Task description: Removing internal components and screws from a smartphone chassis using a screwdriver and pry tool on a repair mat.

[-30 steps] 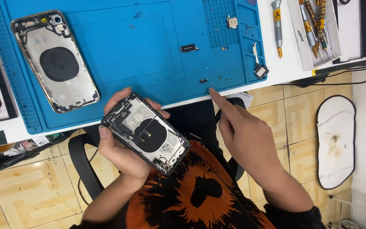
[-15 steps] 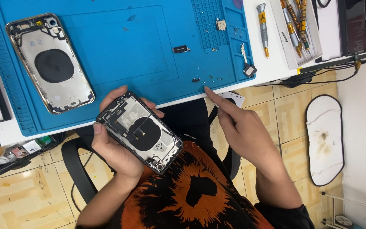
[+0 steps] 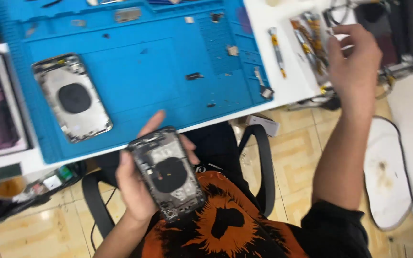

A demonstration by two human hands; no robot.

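- The left hand (image 3: 137,184) cradles an opened phone housing (image 3: 168,174) from below, fingers wrapped along both long edges; the hand is clamped on the housing, inner side up, so the round dark coil and internal parts face the camera.
- The housing sits over the lap, off the desk (image 3: 283,91) edge and just in front of the blue work mat (image 3: 158,62).
- The right hand (image 3: 354,59) is raised over the right end of the desk, fingers spread apart and holding nothing visible; it hovers beside a tool tray (image 3: 309,45).
- The tool tray holds several slim screwdrivers with yellow and dark handles, laid side by side; motion blur hides the finer detail.
- One separate screwdriver (image 3: 277,45) lies on the bare desk, between the mat and the tray.
- A second phone housing (image 3: 72,98) lies flat on the mat's left part, inner side up, well apart from both hands.
- Small loose parts (image 3: 194,76) are scattered on the mat, where its raised border appears to keep them from rolling away.
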